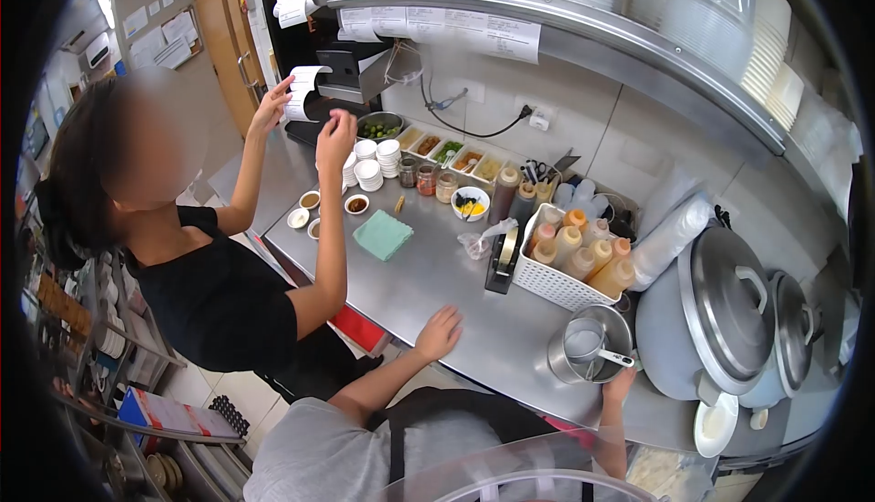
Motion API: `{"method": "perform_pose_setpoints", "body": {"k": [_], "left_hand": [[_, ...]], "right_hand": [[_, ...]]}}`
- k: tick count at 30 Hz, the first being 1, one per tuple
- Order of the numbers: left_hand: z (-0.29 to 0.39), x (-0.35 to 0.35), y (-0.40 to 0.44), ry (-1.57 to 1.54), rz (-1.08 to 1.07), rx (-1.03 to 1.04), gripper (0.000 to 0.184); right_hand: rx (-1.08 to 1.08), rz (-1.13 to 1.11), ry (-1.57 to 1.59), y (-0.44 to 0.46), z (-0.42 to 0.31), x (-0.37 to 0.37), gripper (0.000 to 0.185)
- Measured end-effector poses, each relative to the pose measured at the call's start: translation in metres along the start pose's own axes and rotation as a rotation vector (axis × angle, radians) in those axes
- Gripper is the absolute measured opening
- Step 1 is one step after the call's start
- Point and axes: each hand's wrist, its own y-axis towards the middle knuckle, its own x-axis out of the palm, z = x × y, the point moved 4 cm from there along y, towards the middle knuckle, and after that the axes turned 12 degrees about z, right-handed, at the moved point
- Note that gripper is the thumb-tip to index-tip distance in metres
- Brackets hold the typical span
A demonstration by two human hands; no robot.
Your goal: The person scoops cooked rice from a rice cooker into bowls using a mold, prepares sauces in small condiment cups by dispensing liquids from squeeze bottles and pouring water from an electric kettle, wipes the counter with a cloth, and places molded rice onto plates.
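Observation:
My left hand [438, 332] rests on the steel counter [410, 283] near its front edge, fingers lying flat, holding nothing. At the right, my right hand [619, 386] is against or just beside a metal pot [567, 362]; its fingers are partly hidden, so I cannot tell whether it grips. Inside the pot sits a strainer [583, 338], its white handle [617, 357] over the rim above that hand. Behind the pot stands a white basket [556, 285] of sauce bottles [567, 242]. A tape dispenser [503, 260] is beside the basket.
On my left, a co-worker [219, 320] in black raises both hands by a printed receipt [303, 92]. A green cloth [383, 235], small sauce bowls [356, 204], stacked white cups [368, 174] and topping trays [447, 152] line the counter. Large lidded pots [670, 310] stand right; a shelf [565, 14] hangs overhead.

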Motion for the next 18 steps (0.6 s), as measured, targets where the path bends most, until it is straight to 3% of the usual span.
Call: {"method": "perform_pose_setpoints", "body": {"k": [18], "left_hand": [[0.008, -0.004, 0.001, 0.033, -0.028, -0.008, 0.032]], "right_hand": [[0.036, -0.027, 0.045, 0.004, -0.006, -0.008, 0.050]]}}
